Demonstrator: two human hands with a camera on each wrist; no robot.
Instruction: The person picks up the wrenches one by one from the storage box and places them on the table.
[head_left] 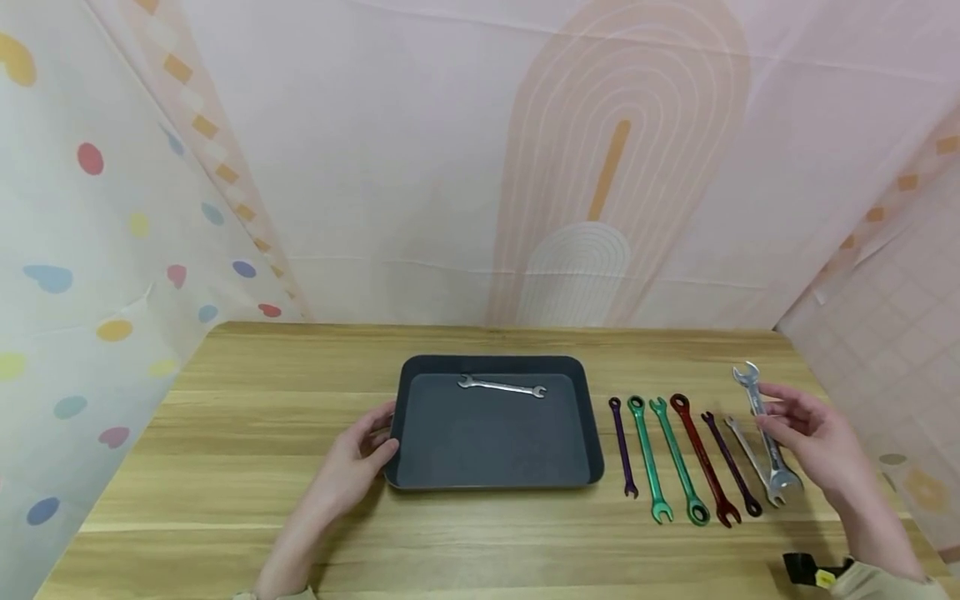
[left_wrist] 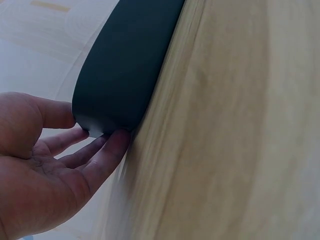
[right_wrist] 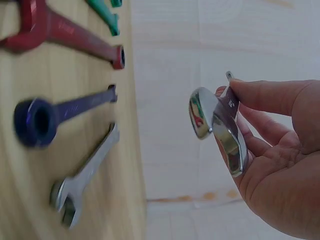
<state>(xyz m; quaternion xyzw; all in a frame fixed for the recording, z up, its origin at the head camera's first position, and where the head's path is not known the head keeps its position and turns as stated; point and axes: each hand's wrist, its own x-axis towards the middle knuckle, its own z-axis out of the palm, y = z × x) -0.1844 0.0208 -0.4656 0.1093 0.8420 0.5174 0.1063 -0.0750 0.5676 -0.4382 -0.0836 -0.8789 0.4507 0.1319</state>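
Note:
My right hand (head_left: 813, 429) pinches a large silver open-end wrench (head_left: 763, 427) by its shank, thumb on one side and fingers on the other. In the right wrist view this wrench (right_wrist: 230, 142) is lifted off the table, one shiny jaw end toward the camera. My left hand (head_left: 352, 458) holds a dark grey tray (head_left: 487, 479) at its left side. The left wrist view shows the thumb at the rim of the tray (left_wrist: 125, 65) and fingertips low on its outer wall. Inside the tray, near its back wall, lies a small silver double open-end wrench (head_left: 502, 386).
Right of the tray lies a row of wrenches: purple (head_left: 623, 446), green (head_left: 648, 458), another green (head_left: 678, 461), red (head_left: 705, 458), dark purple (head_left: 731, 464) and silver (head_left: 753, 460). A black object with a yellow tag (head_left: 806, 569) is near the right forearm. Patterned cloth surrounds the wooden table (head_left: 262, 417).

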